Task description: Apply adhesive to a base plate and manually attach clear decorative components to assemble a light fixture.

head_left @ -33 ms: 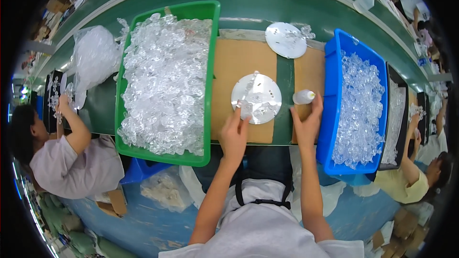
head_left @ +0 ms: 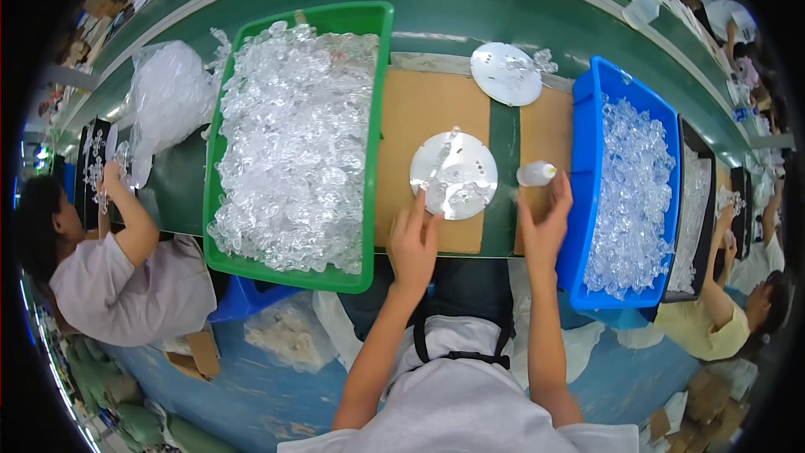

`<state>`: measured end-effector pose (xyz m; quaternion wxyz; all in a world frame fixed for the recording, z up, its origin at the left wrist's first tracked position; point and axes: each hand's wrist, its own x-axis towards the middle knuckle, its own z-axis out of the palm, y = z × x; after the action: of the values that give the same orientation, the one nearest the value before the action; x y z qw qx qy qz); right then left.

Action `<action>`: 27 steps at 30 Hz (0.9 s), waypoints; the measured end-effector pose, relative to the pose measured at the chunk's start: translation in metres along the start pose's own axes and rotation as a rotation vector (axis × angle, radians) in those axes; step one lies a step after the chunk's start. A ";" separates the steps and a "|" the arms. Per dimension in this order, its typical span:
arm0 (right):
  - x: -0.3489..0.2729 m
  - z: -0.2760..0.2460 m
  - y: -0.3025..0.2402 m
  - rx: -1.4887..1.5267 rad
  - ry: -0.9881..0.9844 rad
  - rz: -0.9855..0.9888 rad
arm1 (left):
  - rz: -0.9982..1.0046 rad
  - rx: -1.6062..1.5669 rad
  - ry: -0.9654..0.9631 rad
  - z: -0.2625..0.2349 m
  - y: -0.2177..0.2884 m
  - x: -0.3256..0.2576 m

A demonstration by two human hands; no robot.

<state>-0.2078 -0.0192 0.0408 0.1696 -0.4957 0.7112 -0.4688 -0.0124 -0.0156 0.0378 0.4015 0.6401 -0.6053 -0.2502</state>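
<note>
A white round disc (head_left: pixel 454 174) carrying a few clear plastic pieces lies on a brown cardboard sheet (head_left: pixel 419 109) in front of me. My left hand (head_left: pixel 412 239) rests at the disc's lower left edge, fingertips touching it. My right hand (head_left: pixel 545 222) is spread on the bench to the right, its fingers just below a small white bottle (head_left: pixel 536 173) lying on its side. Whether they touch the bottle is unclear. Neither hand visibly grips anything.
A green bin (head_left: pixel 381 117) heaped with clear plastic pieces stands on my left, a blue bin (head_left: pixel 587 159) of similar pieces on my right. A second white disc (head_left: pixel 506 73) lies farther back by the green conveyor belt (head_left: pixel 470 17). Seated co-workers (head_left: pixel 126 285) (head_left: pixel 713 319) flank me.
</note>
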 end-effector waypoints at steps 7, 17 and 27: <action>-0.014 -0.016 -0.112 -0.066 -0.289 0.001 | 0.291 0.148 0.019 -0.003 -0.020 -0.045; 0.024 0.049 -0.106 -0.253 -0.612 -0.168 | 0.365 0.167 -0.005 0.003 -0.043 -0.049; 0.027 0.037 -0.122 -0.432 -0.603 -0.217 | 0.382 0.156 0.017 0.006 -0.048 -0.047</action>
<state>-0.1272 -0.0692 0.1306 0.2121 -0.7077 0.6554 -0.1567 0.0034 0.0265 -0.0124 0.3961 0.5450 -0.7297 -0.1165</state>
